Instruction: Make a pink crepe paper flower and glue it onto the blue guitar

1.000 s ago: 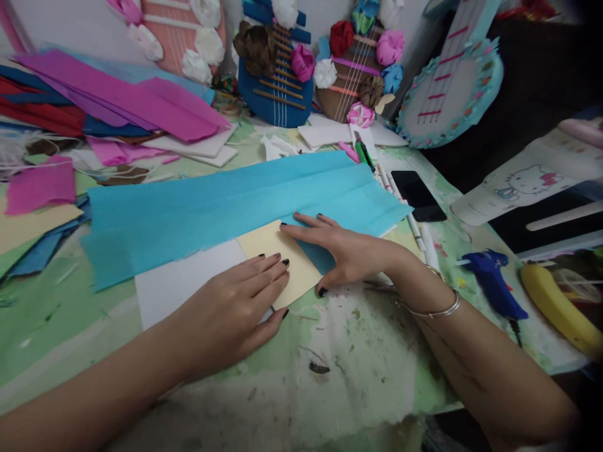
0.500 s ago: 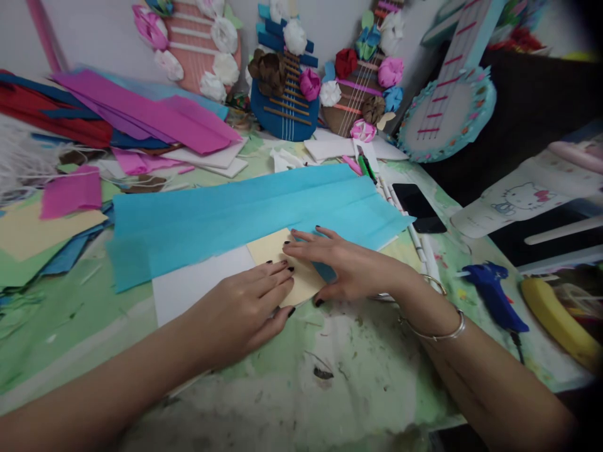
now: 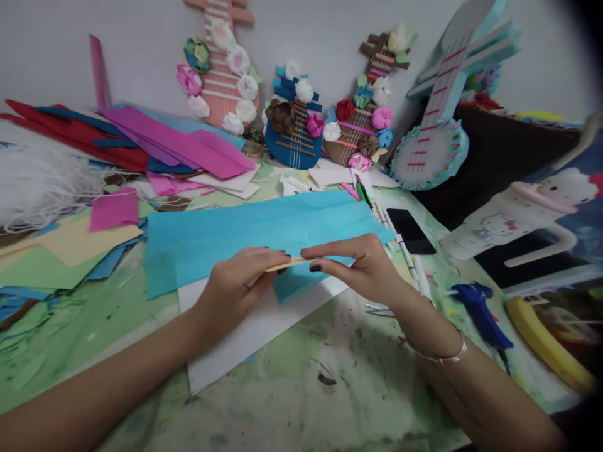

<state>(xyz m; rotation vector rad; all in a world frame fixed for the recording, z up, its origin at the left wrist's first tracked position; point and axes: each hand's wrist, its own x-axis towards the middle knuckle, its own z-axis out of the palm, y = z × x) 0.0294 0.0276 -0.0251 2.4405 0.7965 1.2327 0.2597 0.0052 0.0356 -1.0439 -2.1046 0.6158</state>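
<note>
A pale yellow piece of paper (image 3: pixel 282 264), seen nearly edge-on, is pinched between my two hands above the table. My left hand (image 3: pixel 242 279) is closed on its left end, thumb beneath and fingers on top. At the other end my right hand (image 3: pixel 362 263) pinches it between thumb and index finger. Below them lies a large sheet of blue crepe paper (image 3: pixel 211 238). It partly covers a white sheet (image 3: pixel 235 339), whose front edge shows under my hands. Scissors (image 3: pixel 378 310) lie partly hidden beside my right wrist.
Paper-flower instruments, one a blue lute (image 3: pixel 294 141), lean against the wall. Coloured paper (image 3: pixel 188 144) and white string (image 3: pixel 42 182) pile at left. To the right are a phone (image 3: pixel 411 231), pens (image 3: pixel 404 257), a blue glue gun (image 3: pixel 483 311) and a white tumbler (image 3: pixel 499 220).
Both hands have lifted the yellow paper off the sheets and tilted it edge-on. My fingers, earlier lying flat on it, now pinch it. The camera view has shifted upward.
</note>
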